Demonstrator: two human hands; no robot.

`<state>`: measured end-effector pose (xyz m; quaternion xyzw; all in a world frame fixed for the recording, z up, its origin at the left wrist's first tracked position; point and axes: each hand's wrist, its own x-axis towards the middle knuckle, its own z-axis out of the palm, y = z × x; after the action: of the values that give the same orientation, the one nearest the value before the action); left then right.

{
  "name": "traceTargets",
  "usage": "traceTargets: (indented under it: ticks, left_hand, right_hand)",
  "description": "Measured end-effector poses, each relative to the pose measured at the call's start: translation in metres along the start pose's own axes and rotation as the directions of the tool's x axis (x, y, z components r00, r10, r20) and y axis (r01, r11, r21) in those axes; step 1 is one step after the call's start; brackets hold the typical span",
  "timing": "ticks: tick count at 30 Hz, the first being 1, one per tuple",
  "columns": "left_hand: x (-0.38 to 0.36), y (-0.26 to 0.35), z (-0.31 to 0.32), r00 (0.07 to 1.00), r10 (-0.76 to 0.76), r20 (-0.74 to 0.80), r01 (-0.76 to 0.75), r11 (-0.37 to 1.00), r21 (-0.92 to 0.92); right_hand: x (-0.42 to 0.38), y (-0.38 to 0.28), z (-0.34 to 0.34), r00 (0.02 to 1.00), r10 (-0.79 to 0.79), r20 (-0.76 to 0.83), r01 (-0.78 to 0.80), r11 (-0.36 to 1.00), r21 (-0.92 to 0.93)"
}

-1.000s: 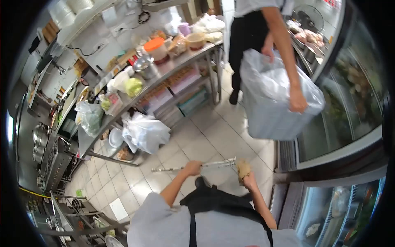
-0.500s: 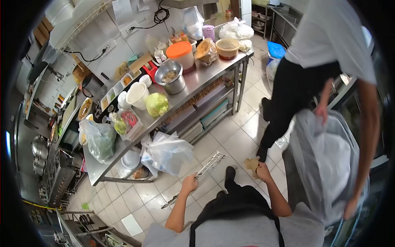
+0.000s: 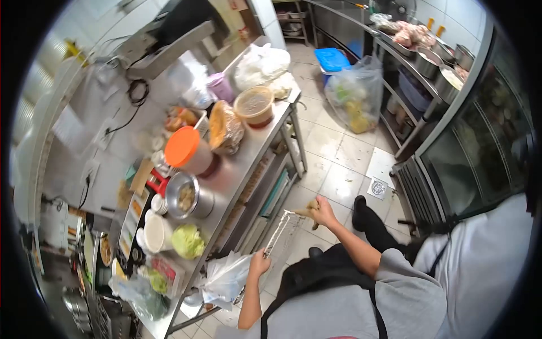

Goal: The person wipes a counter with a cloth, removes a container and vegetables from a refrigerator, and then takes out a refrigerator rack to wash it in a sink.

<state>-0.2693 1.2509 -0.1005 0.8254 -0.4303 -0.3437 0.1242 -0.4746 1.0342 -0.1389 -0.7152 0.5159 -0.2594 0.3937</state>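
My left hand (image 3: pixel 259 264) is closed around the near end of a narrow metal wire rack (image 3: pixel 279 233), which points up and away from me in front of my apron. My right hand (image 3: pixel 324 212) grips a crumpled brownish cloth (image 3: pixel 308 211) at the rack's far end. The cloth seems to touch the rack there, though blur hides the exact contact. To the left stands a steel table (image 3: pixel 240 179) carrying a steel bowl (image 3: pixel 182 195), a lettuce (image 3: pixel 188 242) and an orange-lidded tub (image 3: pixel 183 148).
A person in a white top (image 3: pixel 480 265) is close on my right, near a glass-doored fridge (image 3: pixel 480 141). On the tiled floor ahead are a clear bag (image 3: pixel 355 93) and a blue-lidded bin (image 3: pixel 332 60). Steel shelving (image 3: pixel 403 107) holds pots.
The view has swung right. My right hand with the cloth has come over to the rack's far end. The other person, earlier holding a large plastic bag, is now lower and closer at right.
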Motion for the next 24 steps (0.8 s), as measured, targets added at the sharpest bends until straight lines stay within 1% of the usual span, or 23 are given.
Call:
traceTargets:
  ticks: [2, 3, 4, 5, 6, 7, 8, 9, 10, 11, 12, 13, 14, 15, 16, 17, 18, 19, 20, 21, 22, 23, 24]
  left_hand:
    - [0.041, 0.027, -0.005, 0.993, 0.114, -0.028, -0.114, 0.993, 0.004]
    - [0.064, 0.041, -0.005, 0.990, 0.143, -0.016, -0.143, 0.990, 0.004]
    - [0.084, 0.054, -0.003, 0.987, 0.160, -0.009, -0.160, 0.987, 0.009]
    - [0.104, 0.067, -0.001, 0.985, 0.175, 0.001, -0.175, 0.985, 0.015]
    - [0.125, 0.082, 0.001, 0.982, 0.188, 0.010, -0.188, 0.982, 0.017]
    - [0.147, 0.098, 0.004, 0.978, 0.208, 0.027, -0.208, 0.978, 0.010]
    - [0.170, 0.116, 0.005, 0.973, 0.223, 0.050, -0.224, 0.974, 0.017]
    - [0.191, 0.134, 0.008, 0.969, 0.233, 0.075, -0.236, 0.972, 0.024]
    - [0.221, 0.148, 0.017, 0.966, 0.240, 0.095, -0.243, 0.970, 0.019]
    - [0.258, 0.157, 0.034, 0.950, 0.308, 0.049, -0.308, 0.951, -0.018]
    - [0.276, 0.158, 0.041, 0.934, 0.357, 0.012, -0.356, 0.933, -0.042]
    - [0.290, 0.173, 0.029, 0.934, 0.355, 0.031, -0.355, 0.935, -0.024]
    - [0.310, 0.218, 0.020, 0.933, 0.351, 0.081, -0.352, 0.936, 0.003]
    - [0.327, 0.256, 0.020, 0.933, 0.334, 0.138, -0.340, 0.940, 0.020]
    - [0.350, 0.282, 0.023, 0.929, 0.341, 0.145, -0.345, 0.939, 0.001]
    - [0.371, 0.304, 0.027, 0.919, 0.368, 0.141, -0.372, 0.928, 0.003]
    - [0.391, 0.325, 0.028, 0.911, 0.391, 0.134, -0.395, 0.918, 0.011]
    - [0.403, 0.350, 0.029, 0.912, 0.399, 0.093, -0.402, 0.916, 0.009]
    - [0.418, 0.376, 0.026, 0.914, 0.394, 0.097, -0.397, 0.918, 0.012]
    - [0.436, 0.403, 0.023, 0.908, 0.409, 0.092, -0.410, 0.912, -0.008]
    - [0.455, 0.429, 0.022, 0.901, 0.425, 0.084, -0.424, 0.905, -0.031]
    - [0.474, 0.450, 0.022, 0.903, 0.423, 0.082, -0.422, 0.906, -0.032]
    - [0.494, 0.472, 0.022, 0.904, 0.426, 0.025, -0.425, 0.905, -0.031]
  right_hand:
    - [0.033, -0.003, -0.023, 0.993, 0.020, -0.114, -0.007, 0.993, 0.117]
    - [0.047, -0.001, -0.037, 0.986, -0.021, -0.166, 0.036, 0.995, 0.091]
    - [0.063, 0.002, -0.054, 0.981, -0.013, -0.192, 0.029, 0.996, 0.080]
    - [0.079, 0.013, -0.070, 0.990, 0.118, -0.080, -0.098, 0.970, 0.222]
    - [0.095, 0.024, -0.087, 0.972, 0.228, 0.049, -0.231, 0.909, 0.346]
    - [0.113, 0.041, -0.102, 0.948, 0.289, 0.134, -0.317, 0.893, 0.319]
    - [0.131, 0.076, -0.111, 0.946, 0.304, 0.115, -0.325, 0.894, 0.310]
    - [0.145, 0.114, -0.117, 0.979, 0.199, 0.038, -0.203, 0.964, 0.171]
    - [0.155, 0.151, -0.126, 0.996, 0.085, -0.013, -0.085, 0.996, 0.020]
    - [0.164, 0.155, -0.154, 0.924, 0.363, 0.122, -0.368, 0.930, 0.019]
    - [0.157, 0.152, -0.180, 0.749, 0.607, 0.267, -0.627, 0.779, -0.011]
    - [0.150, 0.158, -0.210, 0.882, 0.161, 0.443, 0.110, 0.843, -0.527]
    - [0.124, 0.290, -0.183, 0.960, 0.003, 0.281, 0.181, 0.760, -0.624]
    - [0.112, 0.261, -0.217, 0.744, 0.655, 0.131, -0.625, 0.751, -0.213]
    - [0.087, 0.319, -0.217, 0.471, 0.861, 0.193, -0.838, 0.505, -0.207]
    - [0.058, 0.357, -0.227, 0.468, 0.869, 0.158, -0.827, 0.494, -0.268]
    - [0.011, 0.458, -0.240, 0.645, 0.747, 0.162, -0.452, 0.544, -0.707]
    - [-0.005, 0.413, -0.239, 0.618, 0.786, 0.008, -0.687, 0.545, -0.481]
    - [0.007, 0.339, -0.278, 0.489, 0.870, 0.066, -0.689, 0.432, -0.582]
    - [-0.056, 0.449, -0.241, 0.551, 0.834, -0.030, -0.718, 0.455, -0.527]
    - [-0.004, 0.327, -0.295, 0.471, 0.767, 0.435, -0.052, 0.516, -0.855]
    - [-0.005, 0.327, -0.304, 0.485, 0.708, 0.513, -0.153, 0.647, -0.747]
    - [-0.015, 0.342, -0.307, 0.512, 0.637, 0.577, -0.246, 0.752, -0.612]
